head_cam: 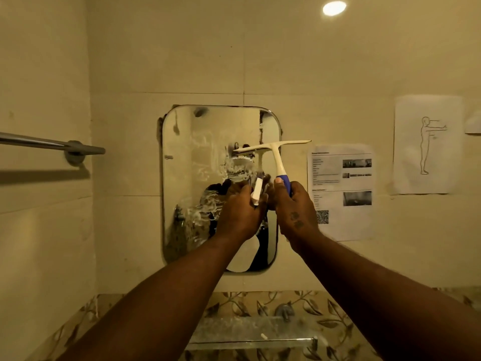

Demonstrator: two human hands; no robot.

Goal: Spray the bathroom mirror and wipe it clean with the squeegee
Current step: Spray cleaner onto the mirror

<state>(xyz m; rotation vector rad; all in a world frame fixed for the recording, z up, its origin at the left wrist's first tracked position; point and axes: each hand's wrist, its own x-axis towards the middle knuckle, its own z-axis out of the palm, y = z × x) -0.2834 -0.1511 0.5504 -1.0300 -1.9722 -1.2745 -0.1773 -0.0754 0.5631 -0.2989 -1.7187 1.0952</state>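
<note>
Left hand (240, 212) raised in front of the mirror (182, 142), a little below its centre, fingers curled round a small white piece (255, 192); too little showing to say whether a spray nozzle or something else. Just right of it, right hand (294, 207) wrapped firmly round the blue grip of the squeegee (273, 149), thumb up along the handle. Handle rising up and slightly leftward from that fist toward the mirror's upper middle; blade crosswise at the top, long axis nearly level, right end tipped a touch higher and overhanging the mirror's right edge. Close to the glass, judging by the reflected handle just beside the real one, but contact impossible to confirm. Foam streaks (200, 212) smeared over the mirror's middle and lower left, below and left of the blade: spraying apparently done, wiping barely begun. Likely next: blade shifted leftward to sit wholly within the mirror, pressed flat near its top, then drawn down through the foam. Right hand plainly the one for that; left hand nearer the foam but occupied. Risks: a tilted blade leaving a streak, or the overhanging end catching the mirror's right rim.
</note>
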